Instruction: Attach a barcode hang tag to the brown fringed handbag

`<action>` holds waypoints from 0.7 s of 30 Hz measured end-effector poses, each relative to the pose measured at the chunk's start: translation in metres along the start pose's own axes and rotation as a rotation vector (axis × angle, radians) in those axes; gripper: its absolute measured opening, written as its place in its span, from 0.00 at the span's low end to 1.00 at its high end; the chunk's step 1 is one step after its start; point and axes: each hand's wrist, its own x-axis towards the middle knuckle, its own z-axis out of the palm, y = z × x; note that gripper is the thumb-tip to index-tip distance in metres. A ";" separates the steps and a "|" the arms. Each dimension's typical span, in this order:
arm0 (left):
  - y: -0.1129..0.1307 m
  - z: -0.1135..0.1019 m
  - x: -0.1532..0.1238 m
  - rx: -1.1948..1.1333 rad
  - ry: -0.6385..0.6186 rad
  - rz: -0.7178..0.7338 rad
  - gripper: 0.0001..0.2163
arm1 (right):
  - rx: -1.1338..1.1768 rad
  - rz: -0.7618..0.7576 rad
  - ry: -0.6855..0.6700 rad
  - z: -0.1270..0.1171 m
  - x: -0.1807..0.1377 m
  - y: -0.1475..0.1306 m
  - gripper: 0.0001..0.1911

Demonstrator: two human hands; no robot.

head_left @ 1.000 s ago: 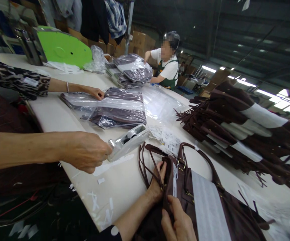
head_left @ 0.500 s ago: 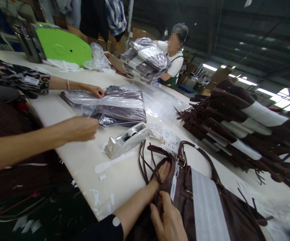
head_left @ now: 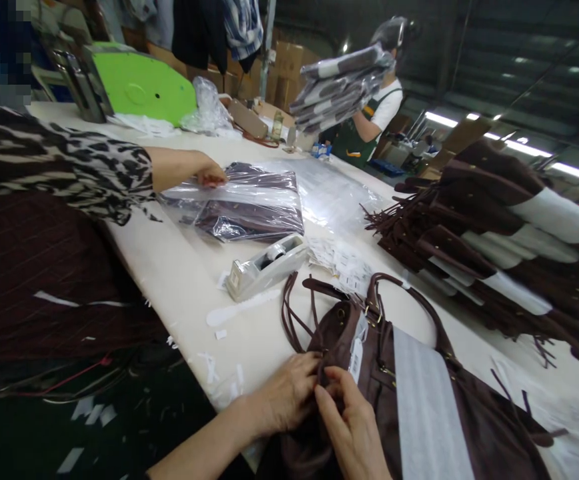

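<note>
Bag, lower right of frame: dark brown, white paper band, white tag, print unreadable. Left hand and right hand pinch its near edge.

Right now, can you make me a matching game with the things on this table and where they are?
Things:
1. brown bag
2. tape dispenser
3. green machine
4. bagged stack

Places:
a. far end of the table
b. in a co-worker's arms
c. under both of the person's hands
d. middle of the table, beside the white tags

Pairs: 1-c, 2-d, 3-a, 4-b
</note>
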 end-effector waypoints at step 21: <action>0.018 -0.009 0.009 -0.086 -0.365 -0.287 0.04 | 0.195 0.041 0.074 -0.001 -0.005 -0.005 0.17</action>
